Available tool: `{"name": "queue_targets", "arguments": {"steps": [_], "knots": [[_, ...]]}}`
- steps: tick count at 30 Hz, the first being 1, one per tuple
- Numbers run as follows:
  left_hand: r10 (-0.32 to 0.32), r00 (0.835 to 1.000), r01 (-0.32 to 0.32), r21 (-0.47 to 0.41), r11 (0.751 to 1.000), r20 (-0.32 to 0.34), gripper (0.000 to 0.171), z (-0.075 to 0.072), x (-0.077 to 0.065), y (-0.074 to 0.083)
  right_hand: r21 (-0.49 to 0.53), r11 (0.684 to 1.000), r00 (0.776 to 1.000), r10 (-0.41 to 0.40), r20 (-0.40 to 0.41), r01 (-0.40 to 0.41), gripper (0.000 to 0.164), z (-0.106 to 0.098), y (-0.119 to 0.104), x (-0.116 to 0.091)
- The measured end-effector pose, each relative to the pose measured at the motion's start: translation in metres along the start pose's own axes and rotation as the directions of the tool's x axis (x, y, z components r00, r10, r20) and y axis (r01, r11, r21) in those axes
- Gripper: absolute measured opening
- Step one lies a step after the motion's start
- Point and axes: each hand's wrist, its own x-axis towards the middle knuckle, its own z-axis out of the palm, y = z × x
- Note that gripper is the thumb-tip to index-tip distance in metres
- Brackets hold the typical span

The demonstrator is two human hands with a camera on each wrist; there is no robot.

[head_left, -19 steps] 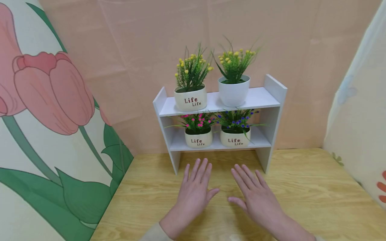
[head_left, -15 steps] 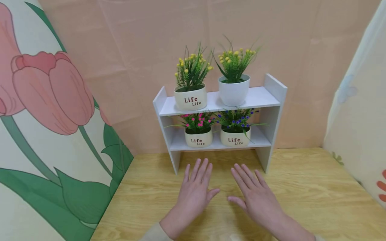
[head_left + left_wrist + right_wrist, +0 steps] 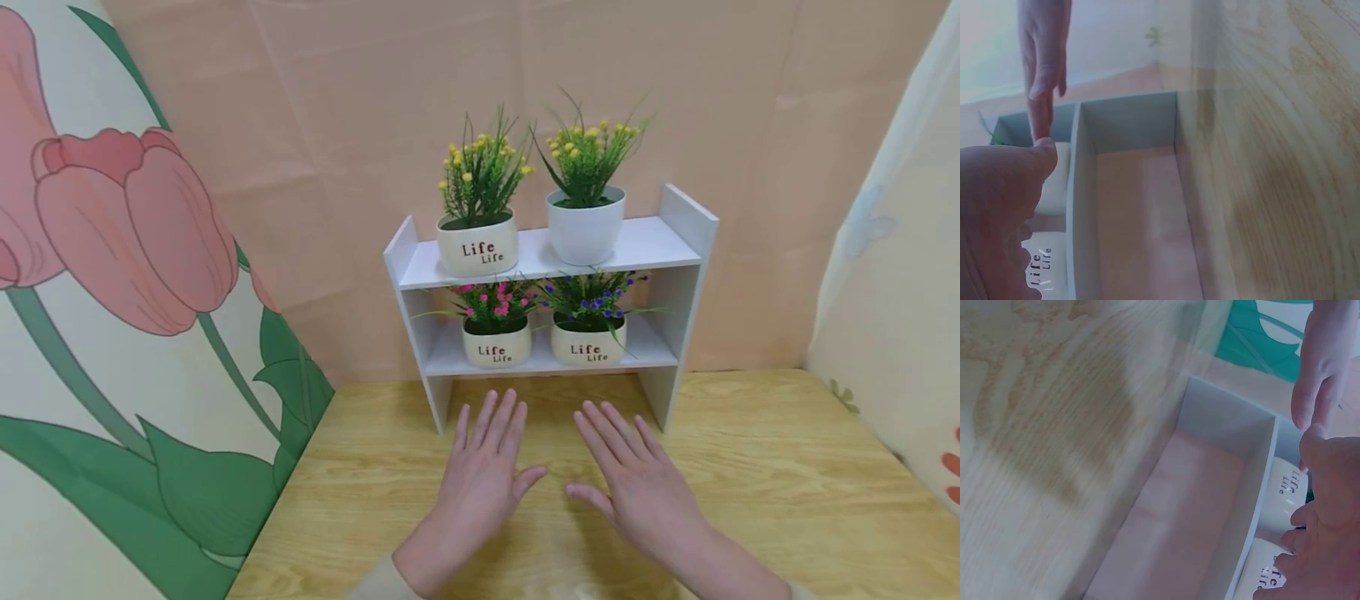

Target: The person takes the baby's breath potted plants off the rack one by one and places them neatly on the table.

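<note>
My left hand [image 3: 482, 479] and right hand [image 3: 641, 487] hover over the table in front of a white two-tier shelf [image 3: 551, 367], backs up, fingers straight, thumbs toward each other. Neither holds anything. On the top tier stand a cream "Life" pot [image 3: 478, 247] and a plain white pot [image 3: 585, 227], both with yellow flowers. Below them sit a cream pot [image 3: 497, 346] with pink flowers and another cream pot [image 3: 588, 342] with blue-purple flowers. In the left wrist view, the left hand [image 3: 1004, 194] partly covers the lower pots; the right hand [image 3: 1329, 500] does likewise in the right wrist view.
A wood-grain table [image 3: 757, 467] bears the shelf near its back edge. Behind hangs a pinkish cloth [image 3: 337, 167]. A tulip-printed panel [image 3: 135, 242] borders the left side, and a pale curtain [image 3: 892, 292] the right.
The view shifts very slightly, so the shelf appears a few pixels farther right. Both hands keep nearly the same place and stay flat; the pots stay put on the shelf.
</note>
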Motion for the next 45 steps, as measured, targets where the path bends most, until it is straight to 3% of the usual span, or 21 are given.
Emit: {"name": "queue_targets", "arguments": {"steps": [17, 34, 45], "knots": [[-0.016, 0.999, 0.015, -0.014, 1.000, -0.028, 0.091, -0.028, 0.007, -0.010, 0.012, 1.000, 1.000, -0.009, 0.006, 0.009, 0.091, -0.019, 0.002, 0.019], [-0.051, 0.997, 0.048, -0.053, 0.997, -0.050, 0.094, -0.054, 0.017, -0.027, -0.032, 0.997, 0.996, -0.067, -0.062, 0.066, 0.093, -0.051, -0.001, 0.037], [-0.090, 0.989, 0.078, -0.099, 0.992, -0.120, 0.092, -0.074, 0.024, -0.044, -0.027, 0.997, 0.994, -0.081, -0.080, 0.079, 0.093, -0.066, -0.004, 0.053]]}}
